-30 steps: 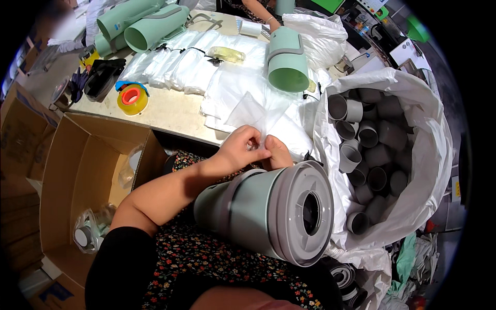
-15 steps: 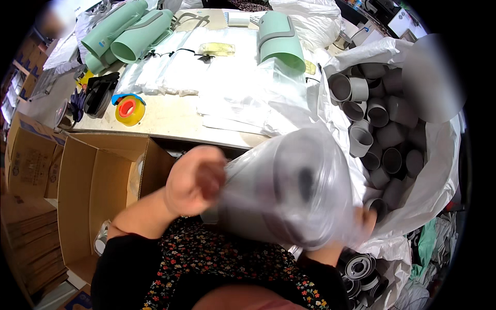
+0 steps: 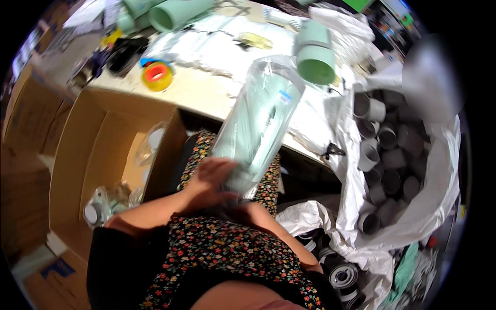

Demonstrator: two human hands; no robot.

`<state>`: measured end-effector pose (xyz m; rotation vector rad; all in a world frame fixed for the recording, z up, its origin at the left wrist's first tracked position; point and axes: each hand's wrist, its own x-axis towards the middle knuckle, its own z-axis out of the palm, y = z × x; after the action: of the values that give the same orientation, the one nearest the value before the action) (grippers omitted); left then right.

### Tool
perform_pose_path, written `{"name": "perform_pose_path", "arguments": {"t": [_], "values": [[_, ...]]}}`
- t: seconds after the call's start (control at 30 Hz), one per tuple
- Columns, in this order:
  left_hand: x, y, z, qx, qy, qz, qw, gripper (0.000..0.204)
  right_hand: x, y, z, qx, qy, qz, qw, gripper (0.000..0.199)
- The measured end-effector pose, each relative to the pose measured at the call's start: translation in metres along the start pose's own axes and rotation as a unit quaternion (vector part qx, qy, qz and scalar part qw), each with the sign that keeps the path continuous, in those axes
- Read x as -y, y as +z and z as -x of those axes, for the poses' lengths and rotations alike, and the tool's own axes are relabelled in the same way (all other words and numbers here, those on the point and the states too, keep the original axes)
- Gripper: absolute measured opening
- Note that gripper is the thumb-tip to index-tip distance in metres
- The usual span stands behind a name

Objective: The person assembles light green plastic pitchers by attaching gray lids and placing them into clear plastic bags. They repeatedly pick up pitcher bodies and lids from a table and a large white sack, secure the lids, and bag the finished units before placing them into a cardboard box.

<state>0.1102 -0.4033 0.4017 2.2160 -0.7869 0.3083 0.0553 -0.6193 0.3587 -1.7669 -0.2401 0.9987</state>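
A mint-green cylinder (image 3: 258,119) in a clear plastic bag stands tilted in front of me, its top leaning away to the right over the table edge. My left hand (image 3: 213,178) is closed around its lower end, the fingers slightly blurred. Beneath it, my right hand (image 3: 233,207) meets the bottom of the bag; its fingers are hidden. Past the bagged piece, an open-ended mint-green cylinder with a grey handle (image 3: 315,54) lies on the table, and several more green cylinders (image 3: 181,11) lie at the far left.
At my left an open cardboard box (image 3: 98,129) holds bagged pieces. A yellow tape roll (image 3: 156,76) and flat clear bags (image 3: 206,44) lie on the table (image 3: 124,85). A white sack (image 3: 346,191) of grey cups stands right; black-and-grey round parts (image 3: 343,275) sit below it.
The bagged cylinder has swung from lying sideways, spread between both hands, to standing tilted. My right hand has come in from the right to its lower end. The view has shifted too.
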Motion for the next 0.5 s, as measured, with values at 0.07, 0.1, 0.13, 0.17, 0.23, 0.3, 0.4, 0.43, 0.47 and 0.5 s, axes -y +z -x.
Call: {"name": "perform_pose_path", "arguments": {"t": [0.07,0.1,0.13,0.17,0.23,0.3,0.4,0.43,0.47,0.5], "values": [[0.012,0.016,-0.017,-0.047,0.027,0.0,0.999,0.069,0.01,0.013,-0.04,0.064,-0.083,-0.042,0.994,0.026],[0.018,0.019,-0.032,-0.037,0.007,-0.002,0.999,0.064,0.025,0.018,-0.055,0.078,-0.119,0.013,0.99,0.025],[0.023,0.013,-0.04,-0.01,0.008,-0.018,1.0,0.06,0.084,0.01,-0.05,0.06,-0.159,0.231,0.958,0.023],[0.038,0.011,-0.039,-0.114,-0.014,0.012,0.993,0.055,0.103,0.009,-0.057,0.074,-0.194,0.303,0.93,0.022],[0.061,-0.028,-0.033,-0.245,-0.123,0.088,0.958,0.039,0.127,-0.004,-0.05,0.07,-0.256,0.22,0.939,0.037],[0.067,-0.103,0.003,-0.203,-0.266,0.263,0.905,0.032,0.147,-0.023,-0.037,0.054,-0.266,0.137,0.953,0.036],[0.075,-0.198,0.081,-0.303,-0.31,0.177,0.884,0.03,0.13,-0.044,-0.042,-0.049,-0.314,-0.029,0.948,0.036],[0.068,-0.226,0.111,-0.34,-0.351,0.194,0.85,0.031,0.123,-0.048,-0.054,-0.072,-0.262,-0.033,0.962,0.034],[0.068,-0.247,0.137,-0.367,-0.361,0.176,0.839,0.03,0.115,-0.047,-0.065,-0.096,-0.207,-0.037,0.973,0.031],[0.067,-0.266,0.162,-0.371,-0.395,0.146,0.827,0.031,0.114,-0.038,-0.077,-0.093,-0.16,-0.043,0.982,0.03]]}}
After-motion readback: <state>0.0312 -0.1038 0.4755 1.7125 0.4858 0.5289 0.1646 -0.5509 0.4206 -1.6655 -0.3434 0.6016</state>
